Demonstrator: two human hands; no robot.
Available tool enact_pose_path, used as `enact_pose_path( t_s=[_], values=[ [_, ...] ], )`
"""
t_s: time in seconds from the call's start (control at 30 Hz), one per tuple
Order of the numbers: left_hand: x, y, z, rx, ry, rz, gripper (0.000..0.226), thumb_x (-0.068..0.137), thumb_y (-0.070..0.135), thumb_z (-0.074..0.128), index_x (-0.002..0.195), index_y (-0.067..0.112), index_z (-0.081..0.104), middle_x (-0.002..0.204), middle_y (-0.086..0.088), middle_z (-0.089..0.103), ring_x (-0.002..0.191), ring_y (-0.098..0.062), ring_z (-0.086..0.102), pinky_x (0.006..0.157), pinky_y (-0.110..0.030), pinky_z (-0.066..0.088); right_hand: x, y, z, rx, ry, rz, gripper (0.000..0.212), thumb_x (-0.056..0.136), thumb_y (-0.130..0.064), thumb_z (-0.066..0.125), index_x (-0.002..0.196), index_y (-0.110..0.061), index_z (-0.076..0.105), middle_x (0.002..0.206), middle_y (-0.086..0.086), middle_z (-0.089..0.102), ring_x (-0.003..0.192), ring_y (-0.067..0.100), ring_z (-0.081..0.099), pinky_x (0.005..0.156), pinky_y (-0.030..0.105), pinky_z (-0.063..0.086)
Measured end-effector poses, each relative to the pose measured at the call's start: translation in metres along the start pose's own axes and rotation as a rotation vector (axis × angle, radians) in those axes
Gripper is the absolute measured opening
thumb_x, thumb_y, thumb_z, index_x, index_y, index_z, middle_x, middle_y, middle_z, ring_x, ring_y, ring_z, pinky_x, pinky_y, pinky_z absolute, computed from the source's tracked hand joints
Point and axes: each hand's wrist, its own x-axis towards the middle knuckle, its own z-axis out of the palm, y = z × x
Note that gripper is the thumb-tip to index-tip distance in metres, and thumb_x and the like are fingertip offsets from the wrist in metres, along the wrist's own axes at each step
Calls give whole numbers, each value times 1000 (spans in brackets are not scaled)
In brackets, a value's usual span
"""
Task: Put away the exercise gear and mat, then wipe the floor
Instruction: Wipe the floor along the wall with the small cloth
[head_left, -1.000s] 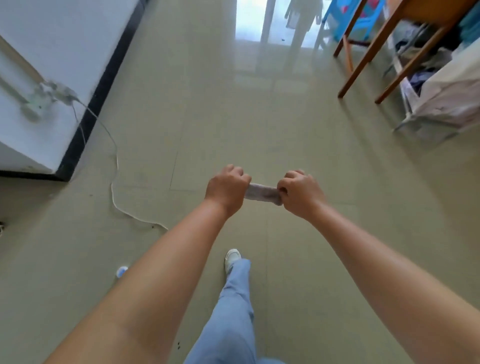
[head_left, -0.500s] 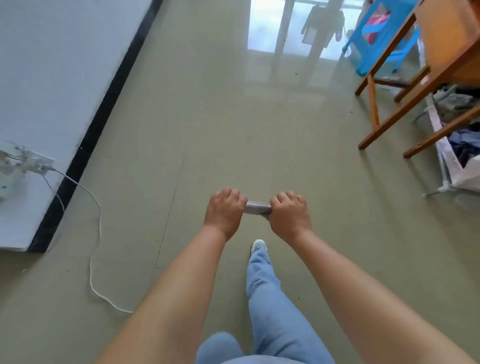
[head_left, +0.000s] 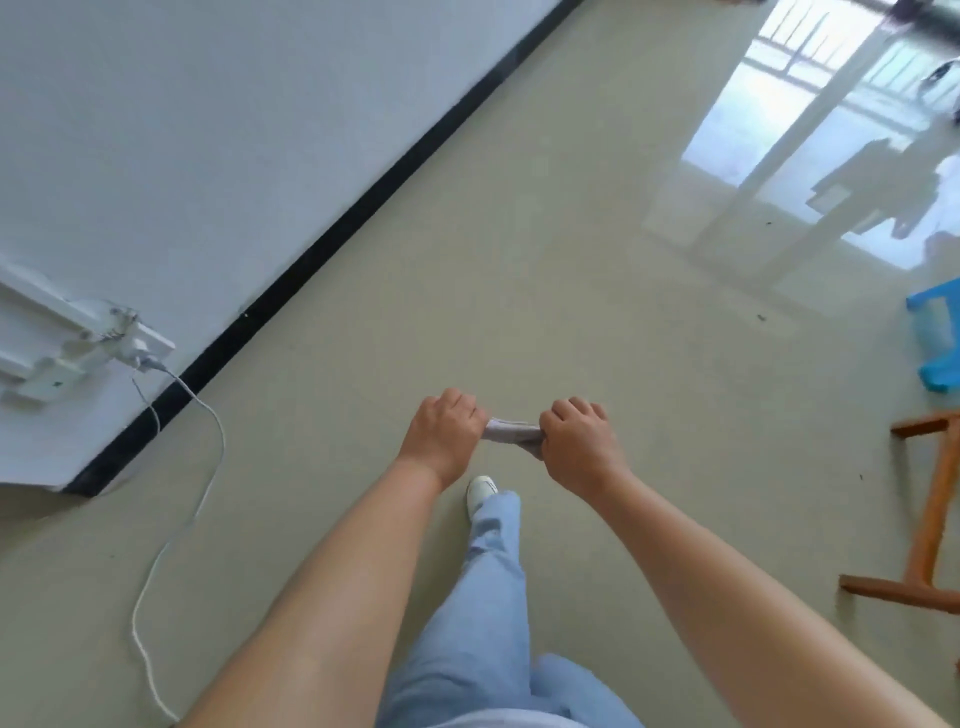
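Both arms extend forward over the glossy beige tiled floor (head_left: 519, 249). The left hand (head_left: 444, 439) has its fingers curled into a fist around one end of a small, pale grey, twisted cloth (head_left: 511, 430). The right hand (head_left: 579, 447) has its fingers curled around the opposite end. The cloth spans the short gap between the two fists, held above the floor; only its middle section shows, the ends being hidden inside the grips.

Directly below the fingers, a white shoe (head_left: 480, 493) and a light blue trouser leg (head_left: 488, 597) stand on the floor. Left of the left hand's fingers, a thin white cable (head_left: 202, 499) runs across the floor up to a white wall-mounted socket fitting (head_left: 98, 348) on the white wall (head_left: 208, 130), which ends in a black skirting strip (head_left: 322, 249). Well to the right of the right hand's fingers stand an orange-brown wooden furniture leg frame (head_left: 930, 525) and, beyond it, a blue plastic stool (head_left: 940, 332).
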Motion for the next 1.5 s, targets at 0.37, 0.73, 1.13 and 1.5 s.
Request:
enact_pose_path(
  t_s=[0.37, 0.73, 1.13, 1.5],
  values=[
    [223, -103, -35, -180, 6, -356, 29, 71, -6, 43, 84, 2, 68, 86, -15, 66, 86, -29, 65, 66, -27, 49, 289, 97, -30, -94, -218, -322, 22, 45, -18, 82, 57, -13, 64, 62, 2, 64, 64, 24, 66, 57, 32, 53],
    [285, -217, 44, -451, -19, -884, 20, 71, -8, 67, 90, -1, 66, 91, -17, 65, 89, -35, 62, 64, -35, 49, 496, 37, 32, -150, -458, -742, 27, 93, -14, 42, 115, -8, 57, 124, 4, 55, 125, 21, 40, 99, 27, 29],
    [304, -383, 266, -488, 168, -882, 14, 68, -17, 67, 75, -5, 65, 73, -20, 64, 63, -35, 62, 51, -29, 40, 632, -67, 259, -195, -451, -891, 32, 91, -17, 41, 113, -4, 60, 126, 8, 58, 130, 23, 39, 101, 33, 30],
    [376, -366, 574, -486, -317, -1102, 61, 102, 29, 31, 150, 6, 1, 158, -13, 0, 147, -28, 0, 118, -39, 10, 667, -24, 560, -420, -597, -1052, 59, 96, -39, 13, 150, -15, 10, 160, 6, -2, 147, 28, -7, 117, 36, -9]
  ],
)
